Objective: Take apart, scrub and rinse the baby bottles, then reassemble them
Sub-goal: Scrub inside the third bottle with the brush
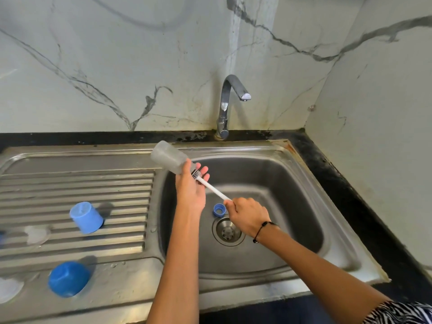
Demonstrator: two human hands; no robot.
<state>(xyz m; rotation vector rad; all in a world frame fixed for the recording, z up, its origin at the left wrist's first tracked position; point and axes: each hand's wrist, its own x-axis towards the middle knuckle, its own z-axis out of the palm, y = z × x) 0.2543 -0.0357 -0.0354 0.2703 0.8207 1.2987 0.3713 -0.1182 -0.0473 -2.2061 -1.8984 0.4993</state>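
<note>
My left hand (190, 187) grips a clear baby bottle (168, 156) near its neck, tilted with its base up and to the left over the sink's left rim. My right hand (249, 217) holds the white handle of a bottle brush (214, 189); the bristle end sits at the bottle's mouth. A blue screw ring (219, 209) lies in the basin beside the drain. On the draining board stand a light blue cap (86, 217) and a darker blue cap (68, 278). A clear teat (37, 233) lies left of the light blue cap.
The steel sink basin (292, 206) has a drain (228, 231) in the middle. A chrome tap (228, 106) stands behind it with no water running. Another clear part (9, 288) lies at the left edge. Marble walls close the back and right.
</note>
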